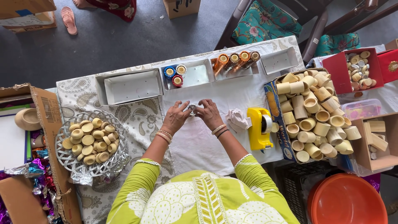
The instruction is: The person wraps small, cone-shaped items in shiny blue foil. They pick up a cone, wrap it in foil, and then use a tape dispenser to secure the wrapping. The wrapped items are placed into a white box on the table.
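The small silver foil-wrapped cup (192,108) sits pinched between the fingertips of the left hand (176,117) and right hand (208,113), equally near both.

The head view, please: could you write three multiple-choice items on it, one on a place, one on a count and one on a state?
1. Where is the yellow tape dispenser?
A. right of the hands
B. inside the basket
C. on the floor

2. How many orange holders lie in the third tray?
A. one
B. four
C. seven

3. What are the left hand and right hand doing?
A. resting apart
B. both on a small silver piece
C. lifting the basket

Answers: 1 A, it sits on the white cloth beside the right hand; 2 B, four lie side by side; 3 B, both sets of fingers meet on it.
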